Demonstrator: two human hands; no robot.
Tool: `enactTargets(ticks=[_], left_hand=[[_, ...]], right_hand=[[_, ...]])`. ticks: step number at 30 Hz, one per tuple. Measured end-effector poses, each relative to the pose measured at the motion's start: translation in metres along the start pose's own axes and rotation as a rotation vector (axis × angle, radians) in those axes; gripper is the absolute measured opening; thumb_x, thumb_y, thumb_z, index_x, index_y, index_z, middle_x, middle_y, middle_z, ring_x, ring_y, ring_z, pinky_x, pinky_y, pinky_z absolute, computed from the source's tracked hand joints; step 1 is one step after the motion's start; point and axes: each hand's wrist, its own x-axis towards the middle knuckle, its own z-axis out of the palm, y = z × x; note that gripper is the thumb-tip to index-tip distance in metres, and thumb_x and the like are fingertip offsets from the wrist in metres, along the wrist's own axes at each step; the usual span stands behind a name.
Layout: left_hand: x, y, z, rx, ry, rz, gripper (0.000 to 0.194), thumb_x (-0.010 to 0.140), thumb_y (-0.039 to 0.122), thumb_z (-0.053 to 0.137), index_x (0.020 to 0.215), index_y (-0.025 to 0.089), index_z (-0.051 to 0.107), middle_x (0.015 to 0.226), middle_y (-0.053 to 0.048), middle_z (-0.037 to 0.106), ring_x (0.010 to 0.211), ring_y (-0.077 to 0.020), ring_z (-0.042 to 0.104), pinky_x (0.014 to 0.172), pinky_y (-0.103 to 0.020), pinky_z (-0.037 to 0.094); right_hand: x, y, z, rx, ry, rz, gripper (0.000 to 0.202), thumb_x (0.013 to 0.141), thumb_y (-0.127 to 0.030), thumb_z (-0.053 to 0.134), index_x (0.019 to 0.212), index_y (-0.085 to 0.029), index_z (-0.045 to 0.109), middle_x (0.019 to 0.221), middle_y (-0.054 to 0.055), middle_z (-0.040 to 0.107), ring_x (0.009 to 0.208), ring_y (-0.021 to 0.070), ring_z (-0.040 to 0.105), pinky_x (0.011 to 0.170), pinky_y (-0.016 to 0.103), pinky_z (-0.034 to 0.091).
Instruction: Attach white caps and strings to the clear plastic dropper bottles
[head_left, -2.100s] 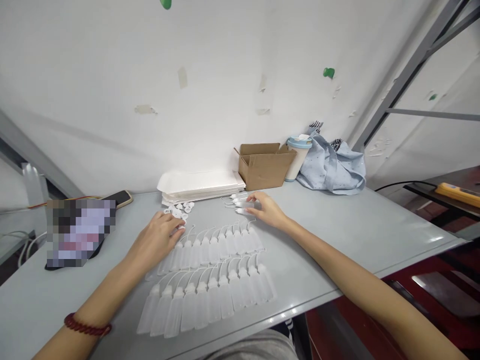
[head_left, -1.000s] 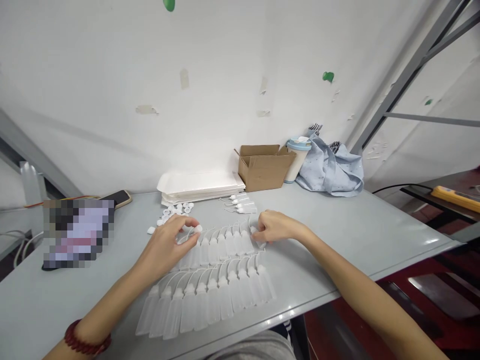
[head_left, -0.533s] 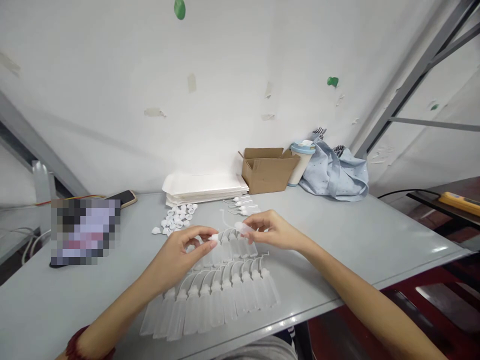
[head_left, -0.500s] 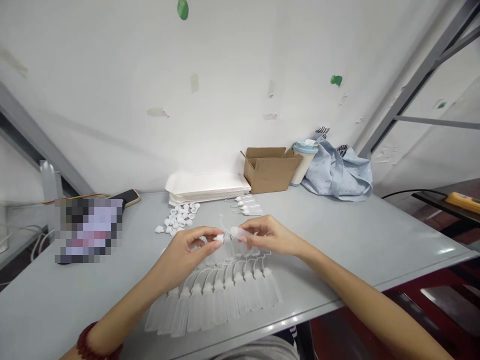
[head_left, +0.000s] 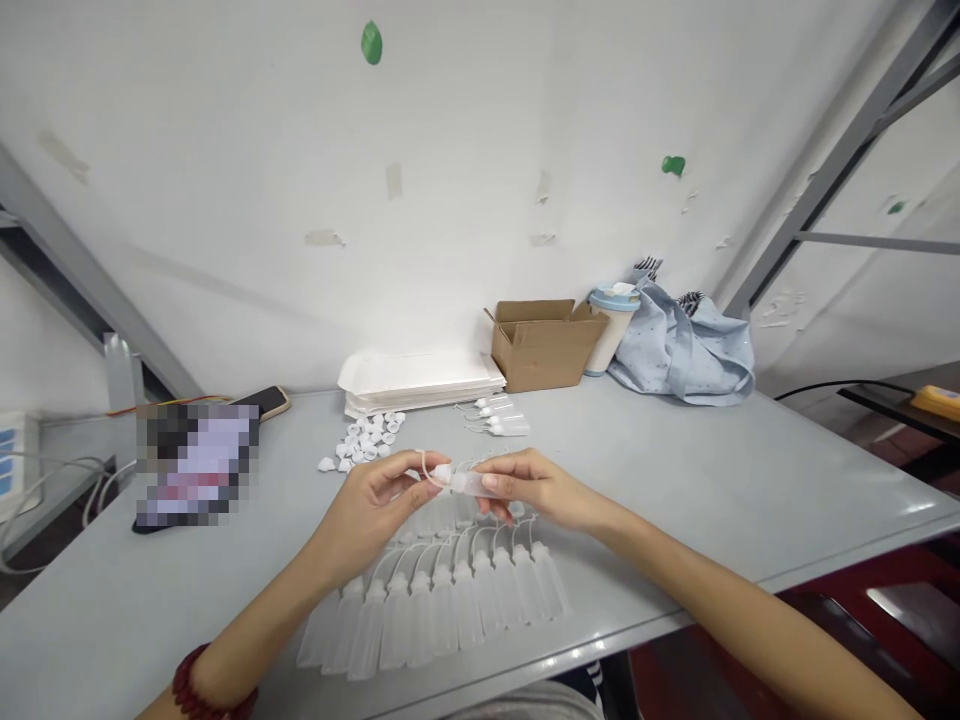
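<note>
Between thumb and fingers, my left hand [head_left: 390, 490] pinches a small white cap [head_left: 442, 473]. My right hand [head_left: 529, 485] grips a translucent plastic bottle [head_left: 471, 484] lying sideways, its neck pointed left at the cap. Cap and neck meet or nearly meet; I cannot tell whether they touch. A thin white tube curves up beside the cap. Below my hands, a row of similar translucent bottles [head_left: 442, 610] with thin bent tubes lies on the table, and another row behind it is partly hidden by my hands. Loose white caps [head_left: 367, 440] are heaped beyond my left hand.
Along the wall stand stacked white trays [head_left: 420, 380], an open cardboard box [head_left: 544, 350], a lidded cup [head_left: 611, 330] and a light blue cloth bag [head_left: 679, 345]. Several bottles [head_left: 499, 418] lie before the box. A phone [head_left: 270, 402] and a blurred-out object [head_left: 199, 465] lie at left.
The bottle in my right hand has come level, its neck now lined up with the cap in my left hand. The thin tube has shifted left. The whole view has moved slightly.
</note>
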Motion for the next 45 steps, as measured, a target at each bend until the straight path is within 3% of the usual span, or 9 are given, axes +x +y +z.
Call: enactTargets(ticks=[5,9,16,21,26,28,34,40,45], left_hand=[[-0.002,0.005,-0.001,0.043,0.0,0.067,0.026,0.082,0.043,0.057,0.09,0.022,0.069,0.085,-0.002,0.07,0.074,-0.0183,0.061,0.073,-0.031,0.051],[-0.002,0.005,0.003,0.022,-0.08,0.009,0.025,0.082,0.041,0.056,0.091,0.021,0.07,0.082,-0.003,0.069,0.07,-0.0176,0.061,0.065,-0.028,0.053],[-0.003,0.002,0.01,-0.042,-0.129,-0.048,0.021,0.082,0.033,0.055,0.09,0.019,0.069,0.074,-0.001,0.067,0.063,-0.0141,0.06,0.059,-0.023,0.051],[-0.005,-0.008,0.016,0.189,-0.051,0.163,0.018,0.085,0.03,0.053,0.091,0.02,0.067,0.08,-0.003,0.068,0.07,-0.0155,0.06,0.059,-0.023,0.048],[-0.006,-0.013,0.018,0.299,0.064,0.443,0.017,0.088,0.024,0.052,0.094,0.018,0.066,0.073,-0.004,0.065,0.065,-0.0145,0.058,0.059,-0.024,0.045],[-0.006,-0.013,0.017,0.277,0.093,0.482,0.017,0.087,0.023,0.053,0.095,0.018,0.066,0.076,-0.005,0.066,0.068,-0.0148,0.059,0.062,-0.024,0.046],[-0.006,-0.006,0.014,0.194,-0.015,0.183,0.022,0.087,0.035,0.052,0.098,0.022,0.067,0.084,-0.003,0.07,0.071,-0.0158,0.062,0.058,-0.022,0.049],[-0.007,0.002,0.014,0.148,-0.108,0.068,0.027,0.087,0.04,0.048,0.087,0.02,0.066,0.072,-0.002,0.065,0.065,-0.0151,0.057,0.05,-0.02,0.043],[-0.006,0.005,0.014,0.032,-0.114,0.044,0.027,0.086,0.041,0.051,0.084,0.019,0.066,0.068,0.0,0.064,0.061,-0.0139,0.058,0.057,-0.023,0.048]], right_hand=[[0.003,0.006,0.002,-0.018,0.042,0.008,0.037,0.089,-0.047,0.048,0.081,-0.012,0.057,0.068,-0.001,0.05,0.053,0.0069,0.045,0.055,0.023,0.036],[0.004,0.009,0.006,0.053,0.098,0.044,0.035,0.088,-0.048,0.049,0.093,-0.014,0.056,0.063,-0.005,0.043,0.049,0.0063,0.04,0.049,0.021,0.034],[0.002,0.008,0.011,-0.007,0.12,0.086,0.032,0.091,-0.051,0.042,0.093,-0.019,0.047,0.059,-0.008,0.031,0.048,0.0064,0.029,0.045,0.019,0.027],[0.001,0.007,0.013,-0.082,0.147,0.101,0.035,0.089,-0.053,0.043,0.088,-0.019,0.048,0.06,-0.008,0.031,0.05,0.0064,0.029,0.045,0.018,0.026],[0.003,0.007,0.01,0.153,0.089,0.217,0.035,0.087,-0.056,0.046,0.088,-0.021,0.043,0.054,-0.011,0.027,0.042,0.0045,0.023,0.04,0.016,0.023],[0.003,0.005,0.01,0.248,0.067,0.25,0.034,0.085,-0.055,0.049,0.089,-0.021,0.043,0.053,-0.012,0.025,0.04,0.004,0.021,0.039,0.016,0.023],[0.003,0.002,0.011,0.244,0.073,0.205,0.035,0.085,-0.056,0.048,0.088,-0.022,0.042,0.052,-0.012,0.026,0.04,0.0043,0.022,0.039,0.016,0.024],[0.003,0.005,0.011,-0.171,0.151,0.073,0.033,0.079,-0.047,0.063,0.086,-0.019,0.046,0.057,-0.009,0.037,0.049,0.0058,0.03,0.044,0.018,0.023],[0.002,0.004,0.013,-0.28,0.213,0.021,0.032,0.08,-0.046,0.062,0.084,-0.018,0.046,0.058,-0.008,0.037,0.051,0.0069,0.032,0.046,0.02,0.024]])
